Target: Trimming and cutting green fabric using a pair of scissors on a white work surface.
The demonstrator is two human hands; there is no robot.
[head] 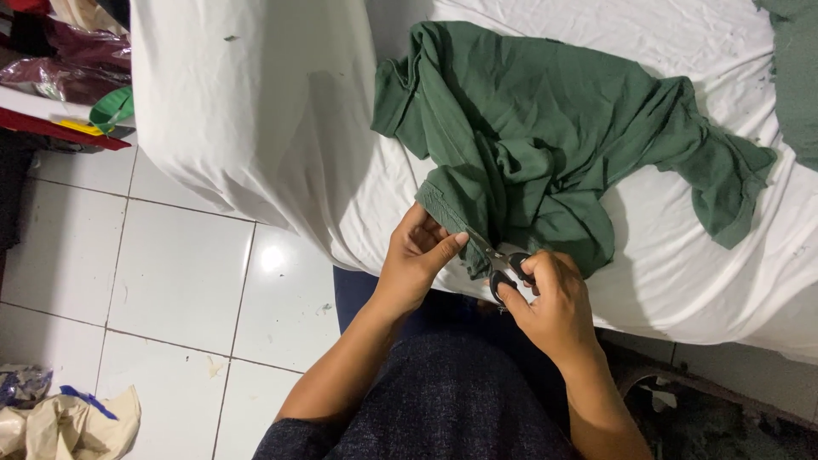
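Green cloth is lying crumpled on the white sheet covering the table, and this shirt is spreading from the near edge back toward the far side. I am pinching its hem at the near edge with my left hand, thumb and fingers pressed together on the fabric. My right hand is gripping the black-handled scissors, fingers closed through the loops, with the blades pointing at the hem just beside my left thumb. Another green piece is lying at the far right corner. Below the left edge, white floor tiles are showing, with crumpled paper sitting near the bottom left.
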